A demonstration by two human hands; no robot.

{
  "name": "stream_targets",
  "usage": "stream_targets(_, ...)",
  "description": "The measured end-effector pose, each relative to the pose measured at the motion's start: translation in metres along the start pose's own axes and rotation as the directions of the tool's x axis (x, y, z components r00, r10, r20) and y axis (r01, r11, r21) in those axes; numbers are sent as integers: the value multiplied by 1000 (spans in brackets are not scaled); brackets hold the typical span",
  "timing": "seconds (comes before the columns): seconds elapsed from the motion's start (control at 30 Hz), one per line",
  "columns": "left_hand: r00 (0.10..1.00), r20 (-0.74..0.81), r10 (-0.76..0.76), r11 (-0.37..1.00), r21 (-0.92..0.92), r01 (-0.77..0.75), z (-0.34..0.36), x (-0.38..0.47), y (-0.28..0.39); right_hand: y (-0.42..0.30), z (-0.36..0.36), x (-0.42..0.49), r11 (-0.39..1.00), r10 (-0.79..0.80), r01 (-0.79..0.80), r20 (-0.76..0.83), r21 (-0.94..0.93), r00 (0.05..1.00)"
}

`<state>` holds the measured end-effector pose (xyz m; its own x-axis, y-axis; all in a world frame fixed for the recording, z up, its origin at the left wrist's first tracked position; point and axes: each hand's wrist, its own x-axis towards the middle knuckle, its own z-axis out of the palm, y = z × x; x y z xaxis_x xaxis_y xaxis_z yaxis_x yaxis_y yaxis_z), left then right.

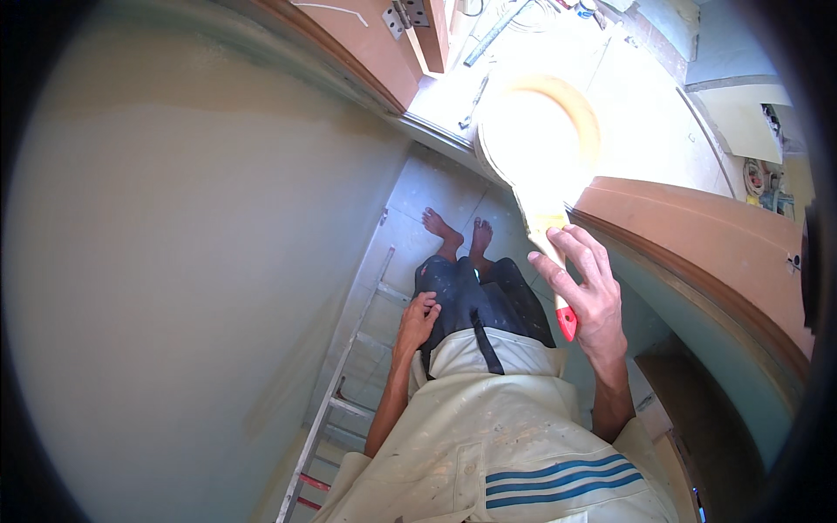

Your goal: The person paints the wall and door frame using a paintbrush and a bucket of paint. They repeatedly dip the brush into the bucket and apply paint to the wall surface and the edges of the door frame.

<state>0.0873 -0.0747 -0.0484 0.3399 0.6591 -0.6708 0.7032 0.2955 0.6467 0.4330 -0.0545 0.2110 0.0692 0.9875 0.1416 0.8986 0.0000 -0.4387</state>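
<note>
My right hand (pixel 596 287) grips the pale handle of a paintbrush (pixel 554 252) with a red tip, held out in front of me on the right. Its bristle end is washed out by glare. There it overlaps a round pale thing with an orange-yellow rim (pixel 582 108); overexposure hides whether this is a pot or a lid, and whether the brush touches it. Beside my left thigh hangs my left hand (pixel 418 318), fingers loosely bent and nothing in them. Below are my dark, paint-spotted trousers (pixel 451 287) and bare feet.
A plain wall (pixel 196 248) fills the left side. Between it and my left arm is a metal ladder (pixel 327 392). Ahead, a doorway has a hinged brown door (pixel 376 33) and brown frame (pixel 693 229). A pipe (pixel 494 36) and cables lie on the bright floor beyond.
</note>
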Motion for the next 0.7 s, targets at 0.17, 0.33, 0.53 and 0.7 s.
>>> stream_targets(0.17,1000,-16,7,1000,0,-7,7,-3,5,2,-3,-4,1000,-19,19,15,-3,1000)
stream_targets(0.33,1000,-21,17,1000,19,-17,12,-3,9,3,-8,-10,999,-25,24,13,30,1000)
stream_targets(0.53,997,-41,66,997,47,-64,25,-3,-8,-5,-14,-17,996,-17,18,-10,93,1000)
stream_targets(0.7,990,-119,75,960,276,-40,49,2,-37,-21,18,7,933,-135,225,-309,280,941)
